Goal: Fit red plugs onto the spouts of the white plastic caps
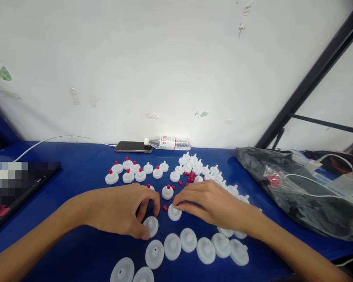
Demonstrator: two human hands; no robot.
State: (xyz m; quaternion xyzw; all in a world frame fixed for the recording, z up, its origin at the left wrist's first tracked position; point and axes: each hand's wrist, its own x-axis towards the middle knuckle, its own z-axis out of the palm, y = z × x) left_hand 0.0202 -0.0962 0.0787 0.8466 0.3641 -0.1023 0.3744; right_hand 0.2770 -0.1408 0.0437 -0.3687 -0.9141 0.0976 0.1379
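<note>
My right hand (206, 201) has its thumb and fingertips pinched at the top of a round white lid with a spout (174, 214). The fingertips hide the spout, so whether a red cap sits on it cannot be seen. Fingers curved and apart, my left hand (125, 209) arches beside another white spouted lid (151, 225), the thumb close to its edge. Between the hands lies a loose red cap (165, 208). Just beyond stands a white lid wearing a red cap (167, 192). More small red caps (190, 177) are scattered farther back.
Several red-capped lids (111, 178) stand at the back left. Uncapped lids (206, 250) lie in front and to the right. A phone (132, 147) and a plastic bottle (172, 143) rest by the wall. A black plastic bag (282, 196) is at right, a dark-edged device (26, 192) at left.
</note>
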